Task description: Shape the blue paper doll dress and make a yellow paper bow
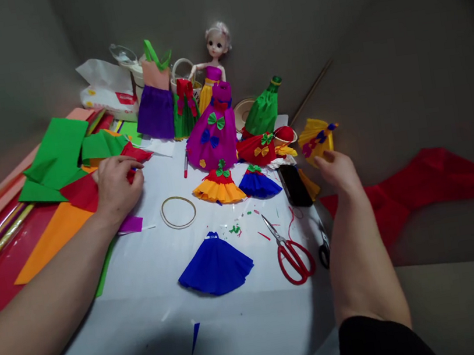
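Observation:
My left hand (118, 183) rests at the right side of a pile of coloured paper, beside a red sheet (79, 194). Its fingers are bent, thumb and forefinger apart, with a bit of blue showing between them. On the right, my right hand (338, 170) pinches a yellow pleated paper dress (314, 136) with blue and purple bows, held off the table's right side. A blue pleated paper skirt (217, 267) lies in front. Red-handled scissors (291, 257) lie to its right, and a thin gold ring (179, 212) lies behind it.
A doll (216, 48) stands at the back behind a purple paper gown (211, 137). Small orange (218, 189) and blue (259, 183) skirts lie before it. A phone (294, 185) and black-handled scissors (324, 252) lie at right. Red paper (435, 176) lies beyond the table.

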Demonstrator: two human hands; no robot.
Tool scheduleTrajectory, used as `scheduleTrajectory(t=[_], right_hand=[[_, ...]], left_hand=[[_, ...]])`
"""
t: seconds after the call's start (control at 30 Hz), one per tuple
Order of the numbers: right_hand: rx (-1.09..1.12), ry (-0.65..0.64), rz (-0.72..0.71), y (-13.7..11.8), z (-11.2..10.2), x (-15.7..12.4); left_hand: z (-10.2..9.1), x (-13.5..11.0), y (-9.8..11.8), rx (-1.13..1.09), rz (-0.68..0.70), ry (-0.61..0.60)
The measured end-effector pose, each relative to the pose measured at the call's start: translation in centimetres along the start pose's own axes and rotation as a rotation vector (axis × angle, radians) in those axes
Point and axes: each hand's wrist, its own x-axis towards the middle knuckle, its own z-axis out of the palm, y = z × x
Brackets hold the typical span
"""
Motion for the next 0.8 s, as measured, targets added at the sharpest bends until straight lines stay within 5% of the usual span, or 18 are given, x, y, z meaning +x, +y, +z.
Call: scheduleTrajectory(t=[0.13,0.8], right_hand=[[-0.026,-0.001,0.048,-0.4,-1.0,-0.4],[-0.509,-0.347,0.054,-0.4,2.3,-4.7]], left_hand=[[0.1,0.0,-0.1,-0.017,-0.009,-0.021],[-0.4,0.0,0.0,0.042,-0.002,-0.107]])
